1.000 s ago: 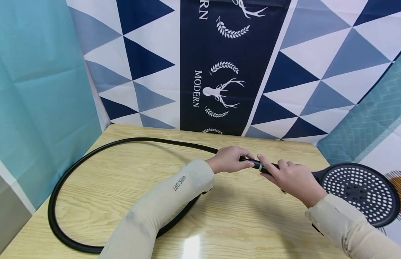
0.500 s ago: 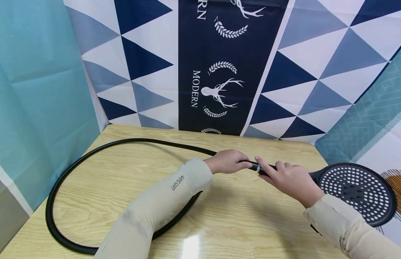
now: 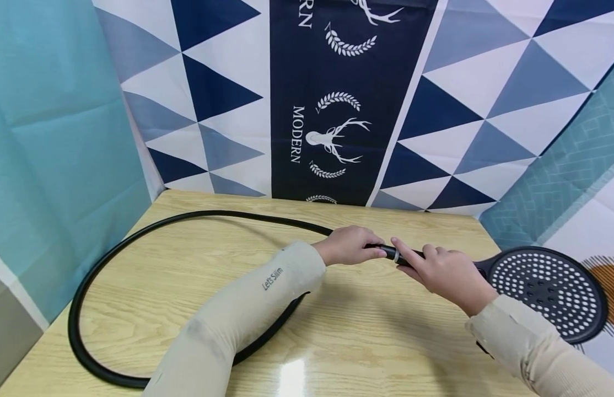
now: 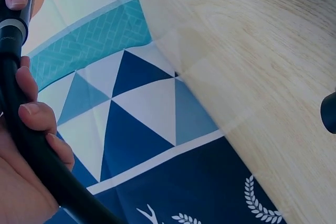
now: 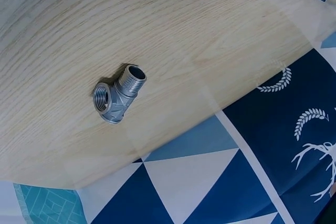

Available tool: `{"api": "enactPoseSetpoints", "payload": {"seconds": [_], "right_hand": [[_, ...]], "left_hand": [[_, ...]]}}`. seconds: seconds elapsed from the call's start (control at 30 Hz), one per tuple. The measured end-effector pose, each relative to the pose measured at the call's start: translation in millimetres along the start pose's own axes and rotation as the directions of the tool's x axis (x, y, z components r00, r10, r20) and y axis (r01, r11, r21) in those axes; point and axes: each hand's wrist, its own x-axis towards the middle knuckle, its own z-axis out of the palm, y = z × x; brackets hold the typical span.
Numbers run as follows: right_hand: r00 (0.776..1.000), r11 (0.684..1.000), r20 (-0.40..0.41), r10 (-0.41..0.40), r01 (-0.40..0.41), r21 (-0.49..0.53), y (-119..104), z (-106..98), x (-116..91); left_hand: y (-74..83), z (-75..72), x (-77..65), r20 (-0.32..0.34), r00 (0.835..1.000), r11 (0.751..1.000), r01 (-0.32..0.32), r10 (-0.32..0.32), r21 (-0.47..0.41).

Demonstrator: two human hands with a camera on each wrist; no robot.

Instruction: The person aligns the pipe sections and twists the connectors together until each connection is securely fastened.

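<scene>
A black shower head (image 3: 547, 292) with a round perforated face lies at the right of the head view. My right hand (image 3: 448, 275) grips its handle, with the index finger stretched along it towards the joint. My left hand (image 3: 350, 245) holds the end of a thick black hose (image 3: 198, 214), its fingers curled round it, as the left wrist view also shows. Between the two hands, hose and handle meet in line at a pale ring (image 4: 14, 24). The right hand itself is out of its own wrist view, apart from a sliver at the edge.
The hose loops wide across the left of the wooden table (image 3: 376, 342), passing under the left forearm. A silver threaded tee fitting (image 5: 118, 95) lies on the table, seen in the right wrist view. A patterned curtain (image 3: 227, 99) hangs behind the table's far edge.
</scene>
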Motion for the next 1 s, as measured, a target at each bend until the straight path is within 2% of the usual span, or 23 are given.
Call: {"api": "enactPoseSetpoints", "payload": {"seconds": [0.17,0.3,0.43,0.57,0.83,1.0], "right_hand": [[1.0,1.0,0.018,0.001,-0.001,-0.014,1.3,-2.4,-0.5],[0.999,1.0,0.043,0.016,-0.015,-0.021,2.9,-4.7,0.5],[0.999,0.999,0.042,0.015,-0.013,-0.029,4.1,-6.1,0.2],[0.999,0.999,0.034,0.002,0.0,-0.042,4.0,-7.7,-1.2],[0.999,0.999,0.041,0.009,-0.007,-0.048,2.9,-11.0,-0.7],[1.0,0.999,0.029,-0.002,0.003,-0.052,2.4,-10.9,-1.4]], "left_hand": [[2.5,0.3,1.3,-0.01,1.0,1.0,0.011,-0.011,0.012],[7.0,-1.0,2.3,-0.03,0.998,0.998,0.049,-0.047,0.035],[8.8,-1.0,3.7,-0.026,0.997,0.998,0.068,-0.067,0.011],[8.6,1.3,4.3,-0.023,0.998,0.998,0.064,-0.065,-0.024],[10.5,0.5,3.7,-0.038,0.997,0.998,0.067,-0.066,0.011],[11.7,0.2,0.7,-0.038,0.997,0.998,0.06,-0.06,-0.007]]}}
